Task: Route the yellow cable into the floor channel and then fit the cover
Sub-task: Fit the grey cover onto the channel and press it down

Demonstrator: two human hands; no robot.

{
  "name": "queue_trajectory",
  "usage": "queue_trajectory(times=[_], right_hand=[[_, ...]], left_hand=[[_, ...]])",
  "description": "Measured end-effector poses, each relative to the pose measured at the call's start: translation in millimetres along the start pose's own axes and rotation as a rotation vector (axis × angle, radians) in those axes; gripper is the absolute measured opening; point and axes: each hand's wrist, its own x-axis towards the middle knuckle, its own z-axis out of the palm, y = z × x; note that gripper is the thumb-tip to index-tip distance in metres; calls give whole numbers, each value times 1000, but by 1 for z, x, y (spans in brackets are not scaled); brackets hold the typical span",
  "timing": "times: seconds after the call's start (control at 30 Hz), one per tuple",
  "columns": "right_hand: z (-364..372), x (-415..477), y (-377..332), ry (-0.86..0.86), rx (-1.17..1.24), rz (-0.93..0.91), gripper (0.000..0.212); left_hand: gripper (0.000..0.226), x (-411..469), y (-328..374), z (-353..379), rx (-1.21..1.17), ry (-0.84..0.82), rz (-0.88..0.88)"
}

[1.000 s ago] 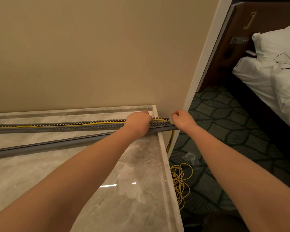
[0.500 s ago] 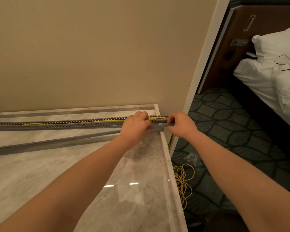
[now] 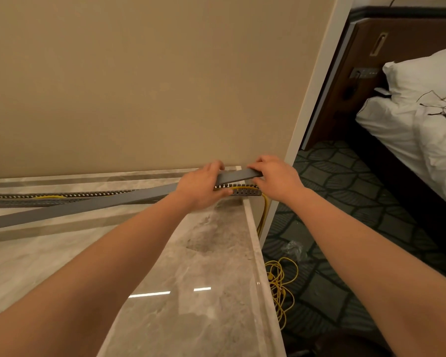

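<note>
A slotted grey channel [image 3: 70, 195] runs along the marble floor near the wall, with the yellow cable [image 3: 48, 196] lying inside it. The cable leaves the channel's right end, drops over the floor edge [image 3: 264, 215] and ends in a loose coil [image 3: 281, 284] on the carpet. A long flat grey cover [image 3: 88, 206] slants across the floor, its right end lifted just above the channel's right end. My left hand [image 3: 200, 188] grips the cover near that end. My right hand [image 3: 273, 176] holds the cover's tip.
A beige wall [image 3: 139, 86] rises right behind the channel. The marble floor [image 3: 191, 292] ends at a step down to patterned carpet [image 3: 345, 228]. A bed with white linen [image 3: 410, 119] stands at the right. A clear plastic scrap [image 3: 292, 249] lies on the carpet.
Both hands have lifted the right end of the cover off the marble and brought it up over the channel's right end. The camera has tilted slightly.
</note>
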Motion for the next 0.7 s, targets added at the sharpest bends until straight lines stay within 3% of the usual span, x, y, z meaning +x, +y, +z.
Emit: queue_trajectory(times=[0.1,0.2,0.4,0.7], right_hand=[[-3,5,7,-1,-128,-69,30],[0,6,10,-62,-142,-3,29],[10,5,8,-217,-37,42,27],[24,6,9,-305,37,84,27]], left_hand=[[34,10,-1,-4,65,1,66],[27,17,-1,-3,93,-2,128],[36,28,-14,8,135,-96,139],[37,32,-23,29,131,-158,142]])
